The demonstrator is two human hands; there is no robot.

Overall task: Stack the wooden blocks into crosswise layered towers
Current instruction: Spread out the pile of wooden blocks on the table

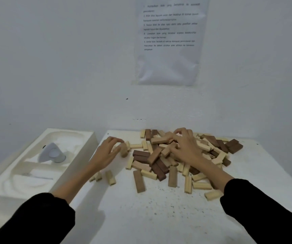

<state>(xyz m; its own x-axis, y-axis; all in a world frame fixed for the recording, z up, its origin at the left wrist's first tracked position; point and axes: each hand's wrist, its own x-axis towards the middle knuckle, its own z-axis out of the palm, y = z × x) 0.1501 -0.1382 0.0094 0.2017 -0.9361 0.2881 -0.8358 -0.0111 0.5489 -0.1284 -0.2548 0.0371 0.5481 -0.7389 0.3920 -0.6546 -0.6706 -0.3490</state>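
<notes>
Head-worn view, forward and downward

Wall sheet [168, 41] print blurred, top cropped; right hand [185, 147] covers part of pile [156, 155]

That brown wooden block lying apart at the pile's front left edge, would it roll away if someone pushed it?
Probably not: the brown block lies flat, with square edges, so it should slide rather than roll. It looks like solid wood, likely stiff and sturdy. The white table looks rough, so it may drag a little.
</notes>
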